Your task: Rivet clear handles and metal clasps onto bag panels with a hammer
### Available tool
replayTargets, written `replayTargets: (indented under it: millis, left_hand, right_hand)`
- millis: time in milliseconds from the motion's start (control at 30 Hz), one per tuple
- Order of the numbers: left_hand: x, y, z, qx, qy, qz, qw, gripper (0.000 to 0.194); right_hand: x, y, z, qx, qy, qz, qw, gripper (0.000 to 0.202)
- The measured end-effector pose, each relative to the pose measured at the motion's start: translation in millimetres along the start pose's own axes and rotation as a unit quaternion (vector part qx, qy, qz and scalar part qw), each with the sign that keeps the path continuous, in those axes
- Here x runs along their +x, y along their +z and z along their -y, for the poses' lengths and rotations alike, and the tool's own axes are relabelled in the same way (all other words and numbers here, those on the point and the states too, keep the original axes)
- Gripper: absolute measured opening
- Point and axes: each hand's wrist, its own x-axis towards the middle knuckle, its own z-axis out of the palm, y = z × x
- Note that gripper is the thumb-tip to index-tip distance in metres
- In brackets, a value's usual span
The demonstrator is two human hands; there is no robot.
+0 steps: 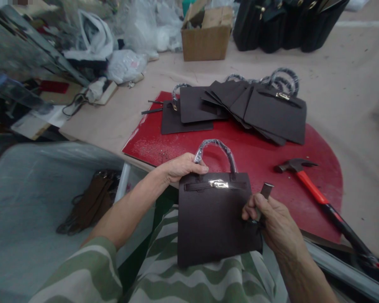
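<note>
My left hand (187, 166) grips a dark brown handbag panel (213, 223) at its top left, by the base of the plastic-wrapped handle (216, 143). A strap with a shiny metal clasp (219, 184) runs across the panel's upper part. The panel hangs over my lap at the table's edge. In my closed right hand (270, 214) is a short metal punch (266, 190), its flat end up, in front of the panel's right side. Its lower end is hidden by my fingers. A claw hammer (316, 191) with a red and black handle lies right of my right hand.
More brown bag panels (230, 103) with wrapped handles overlap on the red mat (177, 145). Behind stand a cardboard box (205, 42) and several black bags (281, 27). A large pale bin (28, 202) at left contains brown pieces (94, 202). Plastic bags (126, 65) lie back left.
</note>
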Motion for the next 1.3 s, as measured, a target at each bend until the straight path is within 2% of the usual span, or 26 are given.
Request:
replayTargets:
  millis: [333, 433, 533, 667, 800, 867, 967, 1100, 1167, 1233, 1300]
  left_hand:
    - [11, -1.0, 22, -0.042, -0.055, 0.011, 0.998, 0.030]
    - [11, -1.2, 19, -0.035, -0.040, 0.007, 0.999, 0.030]
    - [18, -1.6, 5, 0.006, -0.009, -0.004, 1.000, 0.026]
    - [45, -1.2, -16, 0.076, 0.021, -0.015, 0.997, 0.020]
    - [85, 6.5, -20, 0.135, 0.045, -0.027, 0.989, 0.015]
    - [99, 12.6, -16, 0.241, 0.091, -0.053, 0.965, 0.016]
    - [107, 18.3, -12, 0.419, 0.184, -0.140, 0.878, 0.022]
    - [91, 14.3, -20, 0.523, 0.238, -0.245, 0.781, 0.033]
    - [71, 13.5, -26, 0.542, 0.257, -0.259, 0.757, 0.029]
    - [43, 20.0, -28, 0.530, 0.274, -0.226, 0.769, 0.021]
    - [13, 34.6, -24, 0.495, 0.274, -0.145, 0.811, 0.018]
  right_hand:
    - [1, -3, 0, 0.020, 0.006, -0.002, 1.000, 0.035]
    - [1, -2, 1, 0.044, 0.007, -0.006, 0.999, 0.034]
    - [4, 0, 6, 0.095, -0.009, -0.033, 0.995, 0.032]
    - [11, 2, 18, 0.172, -0.044, -0.091, 0.980, 0.032]
    - [12, 2, 29, 0.193, -0.055, -0.114, 0.973, 0.034]
    - [9, 2, 31, 0.196, -0.055, -0.123, 0.971, 0.035]
    - [7, 3, 32, 0.198, -0.056, -0.144, 0.968, 0.036]
    - [9, 6, 31, 0.188, -0.055, -0.177, 0.965, 0.040]
    - [12, 11, 30, 0.161, -0.061, -0.187, 0.967, 0.043]
    - [14, 19, 29, 0.102, -0.091, -0.187, 0.973, 0.043]
    - [14, 30, 27, 0.009, -0.130, -0.172, 0.977, 0.040]
